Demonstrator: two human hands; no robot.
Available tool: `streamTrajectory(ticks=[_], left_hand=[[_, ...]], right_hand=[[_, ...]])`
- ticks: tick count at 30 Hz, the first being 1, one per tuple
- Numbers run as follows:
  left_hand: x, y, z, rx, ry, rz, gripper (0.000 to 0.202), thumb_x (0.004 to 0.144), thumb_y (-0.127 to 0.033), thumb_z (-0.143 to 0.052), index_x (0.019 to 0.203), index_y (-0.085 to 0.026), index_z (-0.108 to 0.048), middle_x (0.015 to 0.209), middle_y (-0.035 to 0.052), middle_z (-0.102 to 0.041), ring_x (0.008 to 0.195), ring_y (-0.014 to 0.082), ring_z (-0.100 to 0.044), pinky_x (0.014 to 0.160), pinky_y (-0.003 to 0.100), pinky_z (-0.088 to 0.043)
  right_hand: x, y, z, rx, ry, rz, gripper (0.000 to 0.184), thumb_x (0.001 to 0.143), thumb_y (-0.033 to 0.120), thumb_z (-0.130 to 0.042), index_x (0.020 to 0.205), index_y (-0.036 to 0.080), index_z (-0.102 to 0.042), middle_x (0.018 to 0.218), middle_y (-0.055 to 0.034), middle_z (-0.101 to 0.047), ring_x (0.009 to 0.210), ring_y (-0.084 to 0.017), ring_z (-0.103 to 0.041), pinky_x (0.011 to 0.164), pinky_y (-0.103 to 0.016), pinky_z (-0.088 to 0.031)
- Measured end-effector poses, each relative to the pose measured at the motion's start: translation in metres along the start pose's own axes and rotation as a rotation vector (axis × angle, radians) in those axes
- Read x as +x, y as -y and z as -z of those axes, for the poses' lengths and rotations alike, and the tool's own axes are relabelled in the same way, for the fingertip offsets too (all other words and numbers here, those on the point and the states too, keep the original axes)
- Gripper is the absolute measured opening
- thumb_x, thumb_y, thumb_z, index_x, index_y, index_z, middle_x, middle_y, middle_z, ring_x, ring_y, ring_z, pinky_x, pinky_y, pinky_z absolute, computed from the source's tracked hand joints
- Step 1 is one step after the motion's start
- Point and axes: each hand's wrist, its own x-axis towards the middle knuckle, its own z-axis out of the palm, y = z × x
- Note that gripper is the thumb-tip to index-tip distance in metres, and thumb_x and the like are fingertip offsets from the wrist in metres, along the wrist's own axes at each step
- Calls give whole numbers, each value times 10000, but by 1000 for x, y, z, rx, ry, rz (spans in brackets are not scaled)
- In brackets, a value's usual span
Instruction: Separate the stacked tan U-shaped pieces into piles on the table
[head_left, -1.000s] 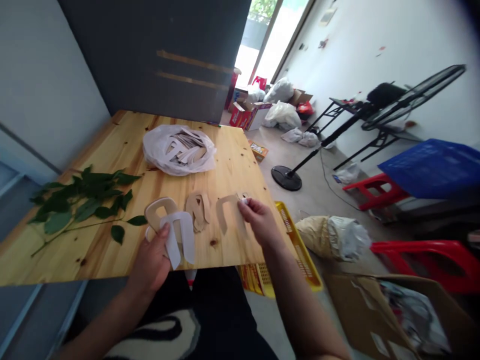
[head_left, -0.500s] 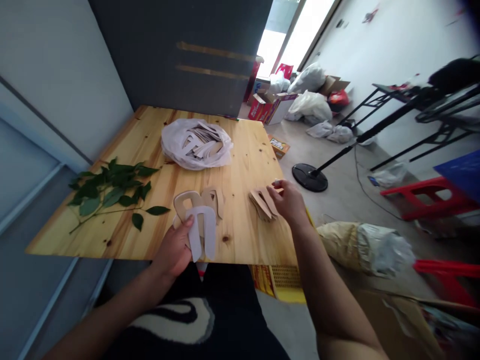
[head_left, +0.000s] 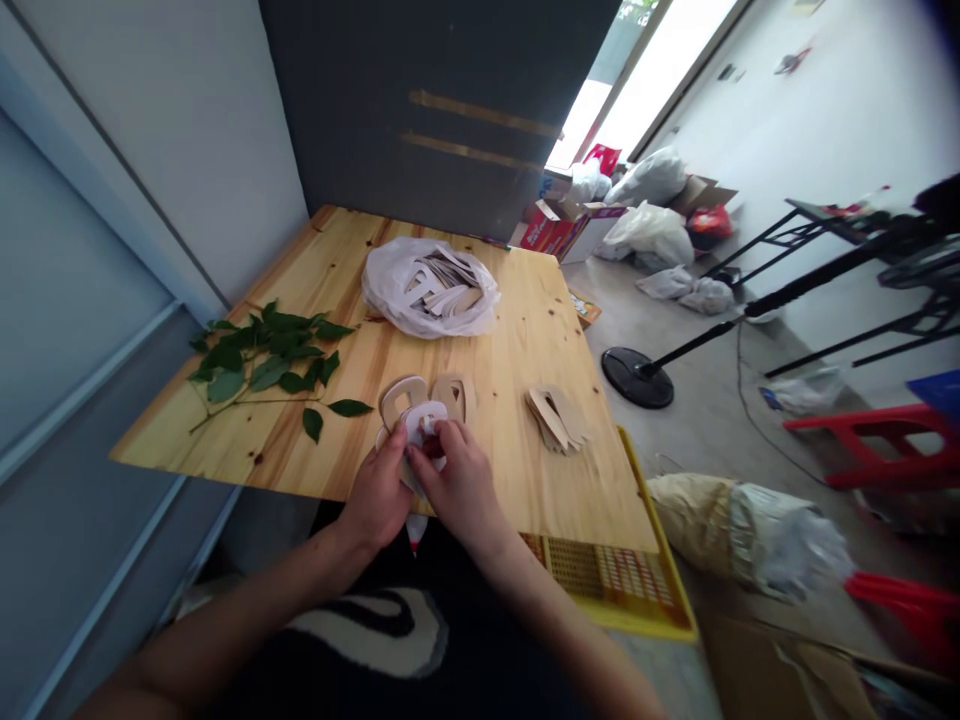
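My left hand point(head_left: 377, 497) and right hand point(head_left: 457, 490) clamp together on a white cutout point(head_left: 417, 424) at the table's point(head_left: 517, 470) front edge. Bare wood stretches right to a stack of tan cutouts point(head_left: 553, 420).

A: What's on the pale pine table point(head_left: 517, 370)?
B: Lower middle of frame: a white U-shaped card cutout point(head_left: 417, 420) between the left hand point(head_left: 375, 490) and right hand point(head_left: 459, 485), just above the table's near edge.
A: Around it?
B: Left, a green leafy sprig point(head_left: 262, 360). Right, a stack of tan card cutouts point(head_left: 555, 420). Behind, a white plastic bag point(head_left: 390, 300) holding more cutouts.
A: Below the table?
B: A yellow plastic crate point(head_left: 615, 590), under the lower right corner.
A: Beyond?
B: Upper right of frame: red-and-white cardboard boxes point(head_left: 562, 230) on the floor behind the table.
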Motion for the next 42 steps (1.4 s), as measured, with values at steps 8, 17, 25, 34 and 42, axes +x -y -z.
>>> streamTrajectory(ticks=[8,17,25,34,42], left_hand=[[2,-7,6,-56,-38,-11,328,840,-414,-779,1033,-148,-783,1055,105,-802,1152,281,-708,1059,397,-517],[1,-9,5,-17,-24,-50,331,836,-436,-779,1020,-161,-783,1078,103,-797,1236,282,-663,1071,377,-500],[0,-12,3,3,-9,-74,365,706,-338,-888,1022,-189,-782,1076,72,-801,1151,262,-702,1026,349,-515],[1,-7,1,77,-111,-114,270,670,-227,-879,914,-201,-768,940,44,-808,1063,255,-733,943,321,-545],[0,-12,8,127,-116,-136,327,730,-298,-846,1031,-210,-754,1014,57,-807,1087,270,-731,960,357,-556]], right_hand=[[8,0,-7,206,108,-83,153,913,327,-642,851,243,-531,890,-44,-627,820,-202,-652,722,-327,-550],[9,8,-8,121,100,-59,121,883,294,-631,846,242,-528,893,-54,-646,824,-209,-663,721,-337,-546],[11,5,-5,105,90,-45,108,909,278,-533,806,252,-515,740,-11,-591,708,-180,-603,607,-276,-456],[6,6,-7,102,70,-42,128,931,304,-524,820,242,-517,755,-15,-598,685,-173,-577,601,-272,-433],[13,0,17,185,56,-70,227,959,354,-521,771,227,-513,739,0,-541,678,-153,-520,622,-276,-398]])
